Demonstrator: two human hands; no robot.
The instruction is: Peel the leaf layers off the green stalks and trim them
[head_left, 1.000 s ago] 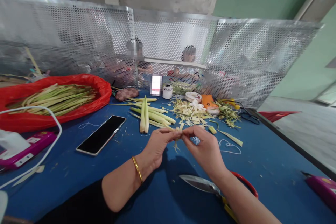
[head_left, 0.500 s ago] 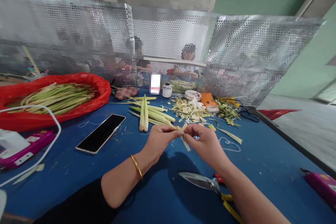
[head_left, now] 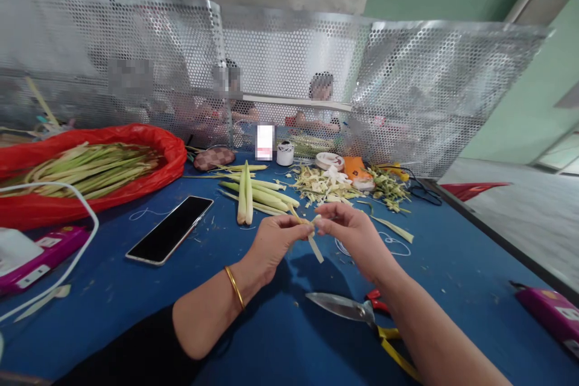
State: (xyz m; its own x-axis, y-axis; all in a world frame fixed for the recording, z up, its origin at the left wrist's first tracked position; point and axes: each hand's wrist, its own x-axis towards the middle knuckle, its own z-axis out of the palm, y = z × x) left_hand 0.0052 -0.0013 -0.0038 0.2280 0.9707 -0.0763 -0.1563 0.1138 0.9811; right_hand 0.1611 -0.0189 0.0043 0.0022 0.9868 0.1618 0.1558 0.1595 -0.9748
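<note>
My left hand (head_left: 275,247) held the pale strip (head_left: 316,250) pinched between thumb and forefinger, above the blue table (head_left: 253,338). My right hand (head_left: 350,235) was at the strip's upper part, thumb and forefinger right beside my left fingertips; I could not tell whether they were gripping it or only touching it.

A second earlier my two sets of fingertips had been pressed close together, with thin wisps dangling under them. Now my right fingers stood more spread and raised, and one flat end of the strip hung down under my left fingertips, slanting to the right.

My right forearm had shifted too: the red handle of the scissors (head_left: 339,306) showed on its left side, where before its loop had stuck out on the right. The scissors themselves lay about where they had been, nearer me than my hands.

The green stalks (head_left: 269,195) had stayed put just beyond my left hand, and the heap of shreds (head_left: 312,184) beyond my right. White string (head_left: 398,245) lay loosely coiled near my right hand, and the phone (head_left: 169,230) was flat on the table, well to the left.
</note>
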